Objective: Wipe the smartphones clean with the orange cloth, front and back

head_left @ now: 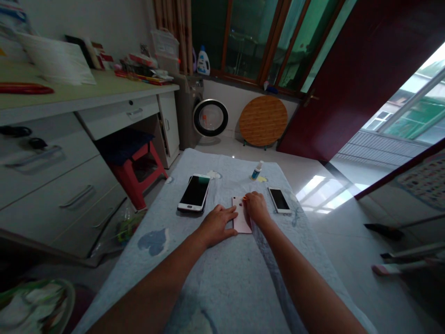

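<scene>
A pink smartphone lies back side up on the cloth-covered table, its camera end pointing away from me. My left hand rests at its left side, fingers and thumb spread, with the tips touching its edge and back. My right hand is closed over the upper right part of the phone. A small orange thing shows at its fingertips; its kind is hard to make out. To the left, a larger white smartphone lies screen up on a dark flat object. A smaller white smartphone lies to the right.
A small spray bottle stands near the far edge of the table. At left are a desk and a red stool. A washing machine with its door open stands beyond, near a round wooden tabletop.
</scene>
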Demonstrator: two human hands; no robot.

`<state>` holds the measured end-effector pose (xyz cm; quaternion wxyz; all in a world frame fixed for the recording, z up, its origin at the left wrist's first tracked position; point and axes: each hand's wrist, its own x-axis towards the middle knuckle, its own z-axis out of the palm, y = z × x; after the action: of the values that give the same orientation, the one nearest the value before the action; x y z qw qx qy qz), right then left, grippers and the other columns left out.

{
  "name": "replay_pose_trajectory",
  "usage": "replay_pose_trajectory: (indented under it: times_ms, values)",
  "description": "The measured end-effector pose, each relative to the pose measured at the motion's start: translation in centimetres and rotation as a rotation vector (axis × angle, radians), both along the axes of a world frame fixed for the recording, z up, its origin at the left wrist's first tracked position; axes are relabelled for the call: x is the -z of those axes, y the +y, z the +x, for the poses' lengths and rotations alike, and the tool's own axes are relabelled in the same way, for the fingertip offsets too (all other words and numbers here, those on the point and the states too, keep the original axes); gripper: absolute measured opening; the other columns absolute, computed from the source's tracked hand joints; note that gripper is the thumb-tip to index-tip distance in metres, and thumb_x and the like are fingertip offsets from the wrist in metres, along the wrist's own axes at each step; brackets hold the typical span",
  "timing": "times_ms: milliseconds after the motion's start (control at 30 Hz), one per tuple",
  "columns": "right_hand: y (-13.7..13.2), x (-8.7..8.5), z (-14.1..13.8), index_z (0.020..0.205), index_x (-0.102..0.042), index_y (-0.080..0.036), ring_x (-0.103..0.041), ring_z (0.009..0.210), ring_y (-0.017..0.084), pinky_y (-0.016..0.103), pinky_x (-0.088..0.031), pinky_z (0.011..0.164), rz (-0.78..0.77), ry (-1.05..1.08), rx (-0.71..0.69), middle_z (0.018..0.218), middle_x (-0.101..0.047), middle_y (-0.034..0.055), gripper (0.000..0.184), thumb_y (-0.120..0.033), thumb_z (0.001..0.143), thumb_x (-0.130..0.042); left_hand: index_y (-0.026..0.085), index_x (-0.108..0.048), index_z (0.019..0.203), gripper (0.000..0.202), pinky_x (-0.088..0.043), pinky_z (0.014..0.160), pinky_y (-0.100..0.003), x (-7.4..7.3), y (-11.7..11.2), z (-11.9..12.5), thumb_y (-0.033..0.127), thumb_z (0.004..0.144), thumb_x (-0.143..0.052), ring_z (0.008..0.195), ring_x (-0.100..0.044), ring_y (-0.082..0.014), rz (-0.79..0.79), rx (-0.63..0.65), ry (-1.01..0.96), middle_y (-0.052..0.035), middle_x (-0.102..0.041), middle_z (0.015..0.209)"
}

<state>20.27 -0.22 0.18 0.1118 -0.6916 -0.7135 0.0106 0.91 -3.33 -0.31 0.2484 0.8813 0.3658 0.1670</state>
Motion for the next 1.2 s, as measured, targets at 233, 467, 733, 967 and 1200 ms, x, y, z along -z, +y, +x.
replay_pose_trajectory:
  times_ms: [233,467,733,967,1200]
  values:
    - [2.1,0.0,-1.7,0.088,-0.071,-0.014,-0.051,0.085,0.018,0.029,-0.031,0.08,-0.005,-0.032,-0.203,0.092,-0.062,0.0102,0.021,-0.016,0.089,-0.05,0.027,-0.058,0.122,0.049,-0.041,0.095,-0.041,-0.1,0.0,0.1,0.036,0.075,-0.071,0.105,-0.047,-0.0265,0.02,0.018,-0.012,-0.0017,-0.051,0.138]
    - [3.1,0.4,-2.9,0.09,-0.072,-0.016,-0.052,0.086,0.018,0.03,-0.032,0.082,-0.06,0.004,-0.33,0.095,-0.061,0.0094,0.02,-0.016,0.088,-0.052,0.025,-0.057,0.117,0.051,-0.04,0.1,-0.042,0.6,-0.2,0.1,0.034,0.07,-0.076,0.115,-0.046,-0.0273,0.039,-0.053,-0.113,-0.0062,-0.046,0.128]
    - [-1.1,0.0,-2.5,0.08,-0.071,-0.017,-0.047,0.083,0.017,0.03,-0.034,0.081,0.009,0.109,-0.483,0.091,-0.059,0.006,0.02,-0.012,0.085,-0.052,0.02,-0.022,0.136,0.094,-0.033,0.108,-0.049,2.1,-0.1,0.4,0.03,0.061,-0.078,0.135,-0.029,-0.0322,0.059,-0.162,-0.267,-0.0152,-0.03,0.139]
    - [-8.0,-1.6,-2.1,0.089,-0.068,-0.017,-0.047,0.091,0.018,0.032,-0.037,0.085,-0.033,0.209,-0.592,0.097,-0.057,0.0059,0.019,-0.011,0.084,-0.051,0.015,-0.016,0.145,0.095,-0.037,0.103,-0.047,1.9,-0.2,0.3,0.027,0.068,-0.07,0.131,-0.037,-0.0322,0.036,-0.123,-0.198,-0.0177,-0.033,0.147]
    - [-6.1,-1.0,0.1,0.096,-0.068,-0.016,-0.05,0.095,0.018,0.029,-0.039,0.086,-0.017,0.22,-0.461,0.101,-0.059,0.0079,0.025,-0.006,0.084,-0.048,0.021,-0.054,0.125,0.057,-0.04,0.098,-0.04,0.8,-0.5,0.2,0.034,0.072,-0.071,0.112,-0.047,-0.0263,0.034,-0.073,-0.056,-0.0058,-0.049,0.141]
